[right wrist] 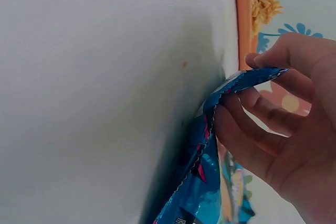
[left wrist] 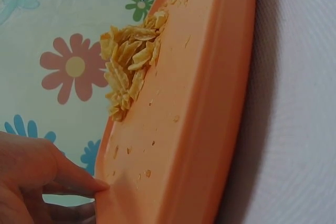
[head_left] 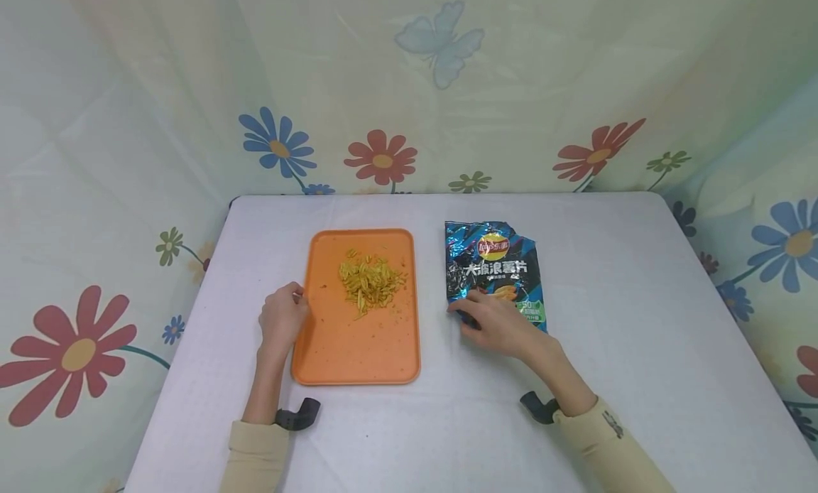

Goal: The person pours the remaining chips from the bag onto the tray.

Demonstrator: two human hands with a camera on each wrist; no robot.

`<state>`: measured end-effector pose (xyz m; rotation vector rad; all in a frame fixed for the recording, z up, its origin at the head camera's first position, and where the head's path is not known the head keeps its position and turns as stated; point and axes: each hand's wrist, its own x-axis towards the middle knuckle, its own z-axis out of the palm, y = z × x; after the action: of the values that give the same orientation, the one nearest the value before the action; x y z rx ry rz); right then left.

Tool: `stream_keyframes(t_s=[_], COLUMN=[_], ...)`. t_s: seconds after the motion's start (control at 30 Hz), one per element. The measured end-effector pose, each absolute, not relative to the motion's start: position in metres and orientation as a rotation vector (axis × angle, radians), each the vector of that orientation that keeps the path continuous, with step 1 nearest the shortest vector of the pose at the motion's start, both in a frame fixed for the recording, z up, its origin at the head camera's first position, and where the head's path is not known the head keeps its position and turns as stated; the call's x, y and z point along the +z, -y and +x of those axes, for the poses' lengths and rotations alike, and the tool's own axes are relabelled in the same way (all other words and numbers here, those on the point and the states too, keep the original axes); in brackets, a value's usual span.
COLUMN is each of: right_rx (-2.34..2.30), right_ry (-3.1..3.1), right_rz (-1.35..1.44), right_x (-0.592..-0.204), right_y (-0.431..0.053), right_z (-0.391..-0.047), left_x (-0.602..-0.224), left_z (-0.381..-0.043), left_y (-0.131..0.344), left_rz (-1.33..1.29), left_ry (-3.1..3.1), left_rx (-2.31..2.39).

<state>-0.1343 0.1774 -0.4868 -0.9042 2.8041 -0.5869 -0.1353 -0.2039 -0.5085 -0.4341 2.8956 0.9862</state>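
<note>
On the left of the table lies an orange tray [head_left: 358, 354], with a heap of broken potato chips [head_left: 372, 283] on its upper part. My left hand [head_left: 283, 319] is at the tray's left edge; in the left wrist view its fingers [left wrist: 84, 179] pinch the rim. A blue and black potato chip bag [head_left: 492, 266] lies flat to the right of the tray, one upper corner cut away. My right hand [head_left: 501, 328] pinches the bag's near left corner, and in the right wrist view the bag's crimped edge [right wrist: 231, 85] shows between thumb and fingers.
A white cloth covers the table [head_left: 613, 287]. Small crumbs [left wrist: 148, 173] are scattered on the tray. A flowered curtain [head_left: 332, 67] hangs behind and at both sides. Each wrist wears a black camera mount [head_left: 298, 413].
</note>
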Motion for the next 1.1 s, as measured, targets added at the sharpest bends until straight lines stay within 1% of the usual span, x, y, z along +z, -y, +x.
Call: stream_keyframes(t_s=[0.2,0.63,0.93,1.1], right_rx=[-0.57,-0.53,-0.451,-0.447], right_ry=[-2.815,-2.824,-2.896,-2.918], right_rz=[-0.918,-0.855,-0.943,-0.938], right_x=[-0.49,-0.501,-0.495,-0.492], right_y=[-0.179,-0.182,-0.18,-0.179], right_z=[-0.134,-0.131,-0.129,-0.128], left_x=[-0.508,-0.51,-0.512,-0.514], left_z=[-0.136,-0.136,-0.135,-0.136], left_y=[0.203,0.203,0.204,0.204], left_rz=[-0.44,-0.454,-0.457,-0.43], left_ry=[-2.9,-2.891,-2.891,-2.913], left_rx=[0.997,0.994,1.005,1.015])
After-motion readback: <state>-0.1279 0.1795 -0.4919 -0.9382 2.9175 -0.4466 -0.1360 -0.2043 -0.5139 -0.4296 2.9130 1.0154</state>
